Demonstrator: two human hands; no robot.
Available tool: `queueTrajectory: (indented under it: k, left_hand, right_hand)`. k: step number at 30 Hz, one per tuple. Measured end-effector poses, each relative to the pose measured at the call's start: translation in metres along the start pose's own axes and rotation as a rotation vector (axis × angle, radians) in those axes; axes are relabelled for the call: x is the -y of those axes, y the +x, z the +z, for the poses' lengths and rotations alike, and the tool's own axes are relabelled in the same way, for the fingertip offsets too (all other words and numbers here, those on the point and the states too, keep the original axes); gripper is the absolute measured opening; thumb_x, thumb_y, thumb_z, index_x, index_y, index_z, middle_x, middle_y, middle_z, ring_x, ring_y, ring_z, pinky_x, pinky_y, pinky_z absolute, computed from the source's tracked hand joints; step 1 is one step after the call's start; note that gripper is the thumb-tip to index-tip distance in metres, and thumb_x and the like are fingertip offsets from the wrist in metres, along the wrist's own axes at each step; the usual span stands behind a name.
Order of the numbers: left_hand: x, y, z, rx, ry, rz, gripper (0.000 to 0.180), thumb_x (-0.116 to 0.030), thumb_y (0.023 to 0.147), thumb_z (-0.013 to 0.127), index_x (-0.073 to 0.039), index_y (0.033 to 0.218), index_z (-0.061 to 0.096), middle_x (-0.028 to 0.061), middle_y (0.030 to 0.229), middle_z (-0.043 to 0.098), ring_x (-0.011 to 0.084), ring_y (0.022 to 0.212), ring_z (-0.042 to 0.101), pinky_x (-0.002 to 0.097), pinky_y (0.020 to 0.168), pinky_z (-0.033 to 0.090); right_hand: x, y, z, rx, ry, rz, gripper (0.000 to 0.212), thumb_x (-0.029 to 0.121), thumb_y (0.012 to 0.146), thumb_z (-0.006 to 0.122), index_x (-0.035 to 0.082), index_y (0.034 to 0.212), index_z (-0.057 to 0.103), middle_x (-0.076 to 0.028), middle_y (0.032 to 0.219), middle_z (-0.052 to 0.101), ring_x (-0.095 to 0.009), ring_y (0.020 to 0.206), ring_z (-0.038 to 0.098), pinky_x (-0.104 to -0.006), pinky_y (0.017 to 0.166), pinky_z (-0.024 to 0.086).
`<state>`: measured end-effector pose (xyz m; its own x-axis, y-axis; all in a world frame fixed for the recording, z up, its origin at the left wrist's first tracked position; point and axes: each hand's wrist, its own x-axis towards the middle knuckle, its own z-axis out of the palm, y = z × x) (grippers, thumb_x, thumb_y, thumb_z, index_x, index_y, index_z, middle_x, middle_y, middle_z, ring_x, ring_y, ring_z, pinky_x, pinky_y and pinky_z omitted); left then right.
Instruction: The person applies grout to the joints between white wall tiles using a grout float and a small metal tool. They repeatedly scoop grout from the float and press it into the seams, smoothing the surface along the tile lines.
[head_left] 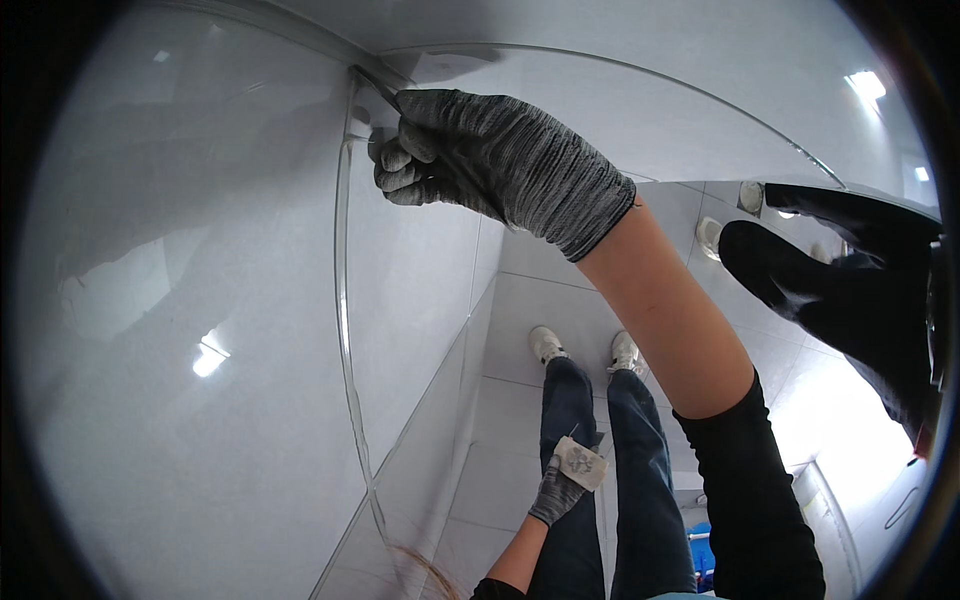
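A thin dark tool (378, 88), its tip at the upper corner where glossy wall panels (200, 220) meet, is pinched in the gloved right hand (490, 150), while lower down the gloved left hand (558, 494) grips a smudged beige pad (581, 464) before the jeans (645, 470)

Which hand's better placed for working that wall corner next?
Probably the right hand: it holds a thin tool up at the corner; the left hand is low, holding a pale pad.

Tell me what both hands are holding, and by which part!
Right hand: thin dark tool, by the end opposite its tip. Left hand: beige pad, by one edge.
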<state>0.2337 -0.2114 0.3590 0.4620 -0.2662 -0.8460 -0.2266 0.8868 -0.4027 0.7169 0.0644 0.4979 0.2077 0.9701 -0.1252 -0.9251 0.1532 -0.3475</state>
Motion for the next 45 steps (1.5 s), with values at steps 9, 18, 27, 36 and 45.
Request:
queueTrajectory:
  k: [9,18,27,36,45]
  left_hand:
    - [0.002,-0.003,0.003,0.109,-0.021,-0.03,0.058,-0.041,0.091,0.051,-0.015,0.14,0.035,0.0191,0.145,0.033,0.0357,0.132,0.035,0.052,0.109,0.029]
    - [0.005,-0.008,0.012,0.119,0.005,-0.018,0.059,-0.043,0.093,0.047,-0.015,0.142,0.032,0.0186,0.146,0.031,0.0356,0.133,0.033,0.0523,0.109,0.029]
    - [0.006,-0.004,0.003,0.03,0.104,0.006,0.064,-0.05,0.092,0.044,-0.013,0.143,0.03,0.0167,0.147,0.03,0.0349,0.134,0.032,0.0539,0.108,0.029]
    - [0.008,-0.005,-0.004,0.138,0.059,-0.006,0.063,-0.049,0.093,0.043,-0.013,0.143,0.029,0.0163,0.148,0.028,0.0342,0.135,0.031,0.0536,0.109,0.029]
    - [0.007,-0.002,-0.015,0.068,0.05,0.017,0.06,-0.044,0.094,0.045,-0.011,0.142,0.03,0.0178,0.145,0.032,0.0351,0.131,0.036,0.0511,0.105,0.036]
  right_hand:
    - [0.004,-0.001,0.003,0.005,-0.021,0.074,0.021,0.016,0.093,0.054,0.002,0.077,0.052,-0.008,0.07,0.056,-0.017,0.063,0.054,-0.0298,0.068,0.053]
    - [0.008,-0.006,0.011,0.115,-0.107,0.047,0.019,0.01,0.092,0.052,0.002,0.076,0.048,-0.006,0.072,0.051,-0.015,0.066,0.05,-0.0293,0.073,0.052]
    - [0.004,-0.008,-0.004,0.162,-0.181,0.054,0.032,0.028,0.093,0.056,-0.003,0.098,0.063,-0.012,0.091,0.065,-0.018,0.087,0.063,-0.0276,0.086,0.052]
    - [0.007,-0.013,-0.003,0.094,-0.28,0.07,0.031,0.024,0.091,0.058,-0.004,0.105,0.062,-0.013,0.097,0.066,-0.021,0.095,0.064,-0.0305,0.093,0.05]
    - [0.0,-0.014,-0.011,0.218,-0.428,0.02,0.028,0.018,0.092,0.056,-0.002,0.11,0.062,-0.011,0.1,0.066,-0.021,0.098,0.063,-0.0321,0.095,0.049]
